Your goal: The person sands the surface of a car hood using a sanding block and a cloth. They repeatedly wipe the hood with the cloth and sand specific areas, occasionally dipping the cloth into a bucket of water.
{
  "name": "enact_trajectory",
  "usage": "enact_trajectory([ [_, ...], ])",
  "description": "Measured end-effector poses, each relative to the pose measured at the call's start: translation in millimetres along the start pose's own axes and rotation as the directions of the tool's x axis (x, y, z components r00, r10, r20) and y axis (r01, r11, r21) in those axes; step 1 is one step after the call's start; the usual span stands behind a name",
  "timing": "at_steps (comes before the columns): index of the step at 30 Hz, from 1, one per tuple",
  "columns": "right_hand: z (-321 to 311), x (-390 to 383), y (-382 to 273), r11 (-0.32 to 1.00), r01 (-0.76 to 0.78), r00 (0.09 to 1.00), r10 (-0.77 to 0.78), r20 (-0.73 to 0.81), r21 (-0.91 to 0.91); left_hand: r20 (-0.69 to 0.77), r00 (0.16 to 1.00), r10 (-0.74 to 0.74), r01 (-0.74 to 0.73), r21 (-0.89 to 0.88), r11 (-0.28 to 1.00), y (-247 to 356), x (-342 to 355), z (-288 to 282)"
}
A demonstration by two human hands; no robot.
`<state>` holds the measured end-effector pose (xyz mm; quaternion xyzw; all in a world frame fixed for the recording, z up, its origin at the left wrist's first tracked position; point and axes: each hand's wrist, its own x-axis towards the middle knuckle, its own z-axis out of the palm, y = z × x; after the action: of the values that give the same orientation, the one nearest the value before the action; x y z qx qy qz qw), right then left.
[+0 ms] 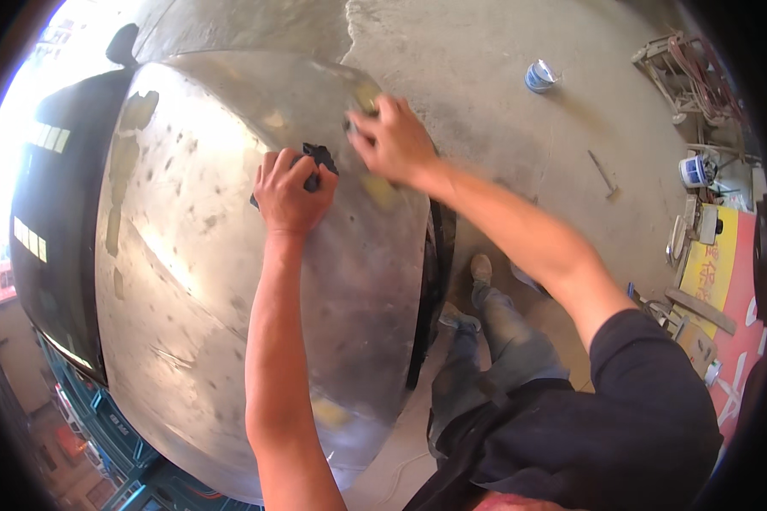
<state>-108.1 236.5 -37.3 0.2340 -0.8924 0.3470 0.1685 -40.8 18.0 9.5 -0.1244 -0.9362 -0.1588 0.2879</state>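
A car hood (204, 281), dull grey with dark specks and filled patches, spreads out below my hands. My left hand (288, 198) is closed over a crumpled black cloth (320, 156) and presses it to the middle of the hood. Farther forward, at the hood's front far corner, my right hand (398, 140) has its fingers bent down against the surface. Motion smears its fingertips, and the small dark thing under them cannot be made out. Yellowish filler patches (378, 189) show beside that hand.
Beyond the hood's left side is the dark windshield (60, 204). A blue bucket (539, 77) and a hammer-like tool (603, 175) are on the concrete floor. Along the right wall stand a white tub (695, 171), boards and metal clutter. Teal crates (128, 443) sit at the lower left.
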Motion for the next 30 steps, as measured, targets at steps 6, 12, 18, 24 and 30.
enact_trajectory([
  [6, -11.0, -25.9, -10.2, 0.997, 0.033, 0.999, -0.035, 0.030, 0.070, -0.015, 1.000, -0.005, 0.004, -0.016, 1.000, 2.3, -1.7, 1.9],
  [12, -9.7, -53.6, -39.8, 1.000, -0.008, 0.998, 0.006, 0.064, 0.020, -0.053, 0.998, -0.040, 0.040, 0.004, 0.999, -12.6, -12.5, 2.9],
  [18, 15.1, 10.4, -26.2, 0.997, -0.033, 0.999, 0.033, 0.002, -0.066, -0.071, 0.997, -0.023, 0.024, 0.016, 1.000, 0.2, 0.6, 11.3],
  [24, -3.7, -66.5, -64.6, 0.999, 0.053, 0.997, -0.053, 0.048, 0.003, -0.054, 0.998, -0.042, 0.044, 0.045, 0.998, -14.3, -12.2, -1.4],
  [30, 21.8, 25.2, -16.7, 0.994, -0.086, 0.996, 0.086, -0.010, -0.073, -0.010, 1.000, 0.013, -0.013, -0.014, 1.000, -1.1, 1.0, 5.4],
])
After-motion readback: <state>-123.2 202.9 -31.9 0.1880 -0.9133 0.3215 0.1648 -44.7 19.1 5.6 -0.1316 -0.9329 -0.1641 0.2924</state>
